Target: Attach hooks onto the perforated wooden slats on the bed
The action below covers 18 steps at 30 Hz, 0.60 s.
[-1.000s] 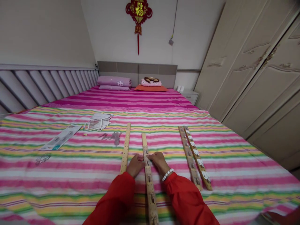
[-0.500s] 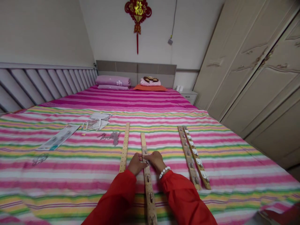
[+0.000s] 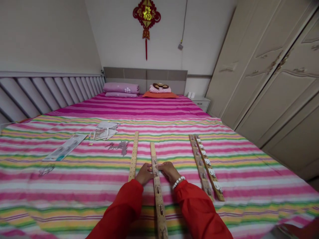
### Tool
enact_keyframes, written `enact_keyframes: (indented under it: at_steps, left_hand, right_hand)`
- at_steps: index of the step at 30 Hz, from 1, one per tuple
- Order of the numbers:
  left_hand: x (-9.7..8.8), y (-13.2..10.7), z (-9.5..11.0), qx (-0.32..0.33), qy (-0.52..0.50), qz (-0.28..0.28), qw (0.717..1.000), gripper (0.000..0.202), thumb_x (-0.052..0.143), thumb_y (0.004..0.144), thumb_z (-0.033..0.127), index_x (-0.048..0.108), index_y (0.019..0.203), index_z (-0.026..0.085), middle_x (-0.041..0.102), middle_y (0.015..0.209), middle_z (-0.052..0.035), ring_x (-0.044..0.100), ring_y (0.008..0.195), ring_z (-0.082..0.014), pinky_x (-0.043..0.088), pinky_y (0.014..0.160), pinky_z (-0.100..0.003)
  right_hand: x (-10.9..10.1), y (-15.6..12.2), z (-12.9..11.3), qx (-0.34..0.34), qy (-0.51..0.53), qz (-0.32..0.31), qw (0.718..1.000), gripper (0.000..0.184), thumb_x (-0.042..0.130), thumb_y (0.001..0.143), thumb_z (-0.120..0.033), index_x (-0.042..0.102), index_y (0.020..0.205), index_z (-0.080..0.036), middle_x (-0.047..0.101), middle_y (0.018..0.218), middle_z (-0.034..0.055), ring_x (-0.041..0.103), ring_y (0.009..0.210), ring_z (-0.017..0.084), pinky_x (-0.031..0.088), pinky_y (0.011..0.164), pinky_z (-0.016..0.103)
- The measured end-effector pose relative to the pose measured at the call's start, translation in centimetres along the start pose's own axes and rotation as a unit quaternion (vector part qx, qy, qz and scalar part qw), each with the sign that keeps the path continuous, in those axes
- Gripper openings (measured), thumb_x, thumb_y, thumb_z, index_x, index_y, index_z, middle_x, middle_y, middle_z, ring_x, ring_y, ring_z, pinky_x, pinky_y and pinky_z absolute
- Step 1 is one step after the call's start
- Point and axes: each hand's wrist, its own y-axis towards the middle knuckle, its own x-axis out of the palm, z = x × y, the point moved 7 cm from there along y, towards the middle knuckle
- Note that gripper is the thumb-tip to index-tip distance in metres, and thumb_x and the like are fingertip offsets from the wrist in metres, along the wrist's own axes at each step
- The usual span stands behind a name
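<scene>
A long wooden strip [image 3: 158, 192] with metal hooks along it lies lengthwise on the striped bedspread [image 3: 74, 186] in front of me. My left hand [image 3: 144, 173] and my right hand [image 3: 169, 171] meet over it, fingers curled and pinched at a small metal hook [image 3: 155, 167] on the strip. A white bead bracelet sits on my right wrist. Both sleeves are red. A second, bare perforated strip [image 3: 134, 155] lies just left of my left hand.
Two more strips [image 3: 205, 166] with hooks and white caps lie to the right. Loose metal hooks [image 3: 119, 146], opened packets [image 3: 103, 130] and a flat card [image 3: 65, 147] sit to the left. Pillows [image 3: 121, 88] are at the headboard, a wardrobe [image 3: 269, 73] on the right.
Both hands have stayed at the same spot on the strip, shifting only slightly. The view has tilted a little.
</scene>
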Motion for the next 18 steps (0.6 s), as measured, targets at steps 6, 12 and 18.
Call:
enact_keyframes:
  at_steps: [6, 12, 18]
  left_hand:
    - [-0.2, -1.3, 0.4, -0.029, -0.045, -0.01, 0.999, 0.043, 0.075, 0.047, 0.007, 0.055, 0.083, 0.016, 0.05, 0.064, 0.0087, 0.048, 0.051, -0.006, 0.04, 0.051, -0.02]
    - [-4.1, -1.2, 2.3, 0.01, -0.06, -0.016, 0.998, 0.033, 0.075, 0.053, 0.026, 0.062, 0.081, 0.014, 0.06, 0.065, 0.0025, 0.055, 0.054, -0.0106, 0.042, 0.052, -0.023]
    - [-13.8, 1.7, 4.3, 0.079, 0.086, 0.257, 0.959, 0.027, 0.073, 0.054, 0.034, 0.055, 0.068, 0.018, 0.057, 0.063, 0.0014, 0.058, 0.065, -0.017, 0.046, 0.064, -0.029]
  right_hand:
    - [0.1, -0.9, -0.1, 0.0, 0.028, -0.032, 0.999, 0.031, 0.058, 0.065, -0.036, 0.037, 0.045, -0.024, 0.027, 0.028, -0.0103, 0.016, 0.03, 0.006, 0.008, 0.036, 0.024]
    - [0.0, -0.8, 0.6, -0.025, 0.082, -0.035, 0.996, 0.041, 0.063, 0.066, -0.05, 0.036, 0.049, -0.024, 0.027, 0.031, -0.0116, 0.014, 0.031, 0.005, 0.005, 0.036, 0.024]
    - [-0.2, -0.9, 0.7, -0.037, 0.11, -0.005, 0.993, 0.047, 0.067, 0.063, -0.056, 0.036, 0.048, -0.024, 0.026, 0.032, -0.0112, 0.014, 0.033, 0.005, 0.005, 0.036, 0.025]
